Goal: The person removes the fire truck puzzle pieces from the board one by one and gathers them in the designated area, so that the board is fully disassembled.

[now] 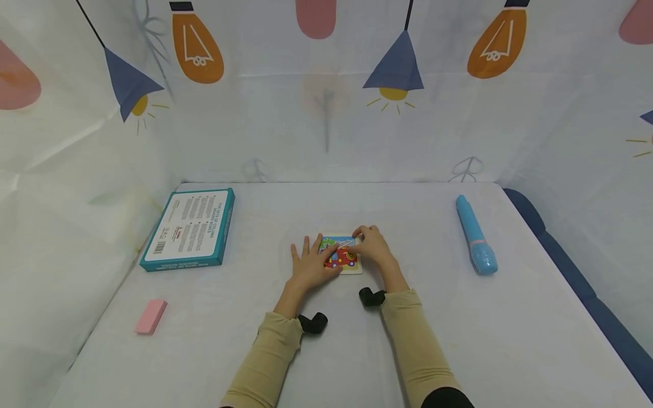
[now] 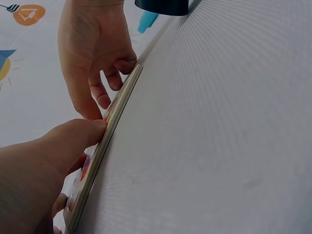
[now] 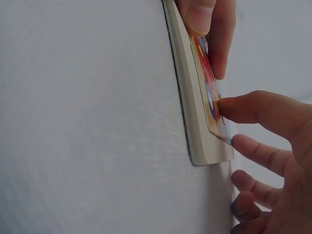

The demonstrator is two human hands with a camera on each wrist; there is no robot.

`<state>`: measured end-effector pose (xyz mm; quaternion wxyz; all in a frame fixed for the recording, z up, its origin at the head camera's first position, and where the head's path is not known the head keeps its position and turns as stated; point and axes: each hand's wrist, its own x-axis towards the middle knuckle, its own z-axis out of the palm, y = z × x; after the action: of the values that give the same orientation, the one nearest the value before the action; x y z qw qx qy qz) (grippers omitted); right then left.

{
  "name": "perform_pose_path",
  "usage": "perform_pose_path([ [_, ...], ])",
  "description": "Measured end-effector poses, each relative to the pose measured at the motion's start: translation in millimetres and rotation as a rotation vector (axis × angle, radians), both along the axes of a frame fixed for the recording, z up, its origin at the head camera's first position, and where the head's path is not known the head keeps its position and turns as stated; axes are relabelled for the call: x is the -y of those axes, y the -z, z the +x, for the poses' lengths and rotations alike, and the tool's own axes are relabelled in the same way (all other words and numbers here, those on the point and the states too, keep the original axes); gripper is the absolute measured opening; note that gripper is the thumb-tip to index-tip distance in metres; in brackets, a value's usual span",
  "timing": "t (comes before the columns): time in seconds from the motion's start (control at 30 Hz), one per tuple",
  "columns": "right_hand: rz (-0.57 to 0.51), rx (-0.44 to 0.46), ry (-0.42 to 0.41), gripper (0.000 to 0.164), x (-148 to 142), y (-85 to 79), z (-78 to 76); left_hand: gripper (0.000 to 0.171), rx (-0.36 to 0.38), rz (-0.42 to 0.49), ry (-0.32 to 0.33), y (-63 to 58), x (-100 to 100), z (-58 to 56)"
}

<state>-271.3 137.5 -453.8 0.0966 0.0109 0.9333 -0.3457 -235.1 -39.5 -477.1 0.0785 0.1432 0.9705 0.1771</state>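
In the head view, a small picture card [image 1: 340, 259] with a red vehicle lies on a pale board [image 3: 209, 155] in the middle of the table. The left hand [image 1: 309, 268] spreads its fingers over the card's left part, its thumb [image 2: 87, 130] pressing near the close edge. At the right end, the right hand [image 1: 376, 248] has bent fingers. Its thumb [image 3: 243, 106] touches the printed face and its index fingertip meets the card's corner, as the right wrist view shows. The card's right end sits a little inside the board's end. The hands partly cover the picture.
A teal-edged box [image 1: 190, 229] with a printed white face lies at the back left. Nearer on that side is a pink eraser-like block [image 1: 151, 317]. A blue pen-shaped device [image 1: 476, 235] lies on the right. White curtains with lamp prints surround the white table [image 1: 510, 340].
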Motion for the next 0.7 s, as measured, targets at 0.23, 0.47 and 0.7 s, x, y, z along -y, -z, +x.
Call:
perform_pose_path([
  [0.23,0.003,0.011,0.003,0.038,-0.1,0.0,-0.5,0.062,0.004,0.010,-0.003,-0.1,-0.3,0.4],
  [0.47,0.007,0.009,0.002,0.039,0.4,1.2,-1.0,0.062,-0.006,0.007,0.000,-0.5,0.1,0.5],
  [0.7,0.019,0.007,-0.004,0.040,-0.2,-0.7,0.1,0.062,-0.004,0.005,0.003,-0.9,0.3,0.3],
])
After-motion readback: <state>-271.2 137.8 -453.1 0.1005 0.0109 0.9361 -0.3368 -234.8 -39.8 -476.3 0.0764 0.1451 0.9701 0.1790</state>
